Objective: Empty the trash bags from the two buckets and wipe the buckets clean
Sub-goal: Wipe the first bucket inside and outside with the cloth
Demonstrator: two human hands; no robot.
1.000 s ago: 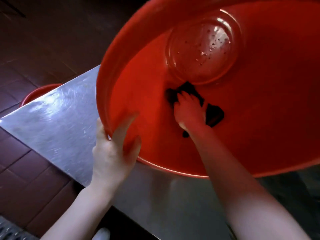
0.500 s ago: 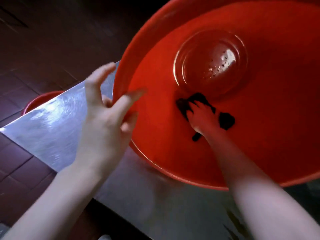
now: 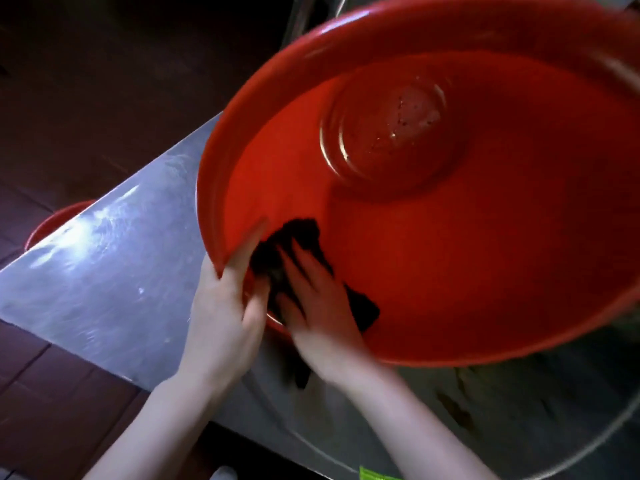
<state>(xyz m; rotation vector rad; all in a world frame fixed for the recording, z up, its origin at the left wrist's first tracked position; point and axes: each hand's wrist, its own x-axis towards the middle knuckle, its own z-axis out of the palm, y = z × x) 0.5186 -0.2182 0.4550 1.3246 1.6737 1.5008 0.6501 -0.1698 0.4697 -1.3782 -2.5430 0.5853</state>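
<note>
Large red plastic bucket [image 3: 450, 254] lay tilted on the steel worktop [image 3: 114, 271]. Left hand [image 3: 221, 317] gripped its near rim. Right hand [image 3: 322, 306] pressed a dark cloth [image 3: 298, 237] on the inner wall, fingers extended. Risk: bucket rolling if the rim slips.

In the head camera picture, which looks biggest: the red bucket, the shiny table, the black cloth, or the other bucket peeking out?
Largest to smallest, as they look:
1. Red bucket, though it is nearest the camera
2. Table
3. Black cloth, partly covered by the right hand
4. Other bucket, mostly hidden, so its true size is unsure
</note>
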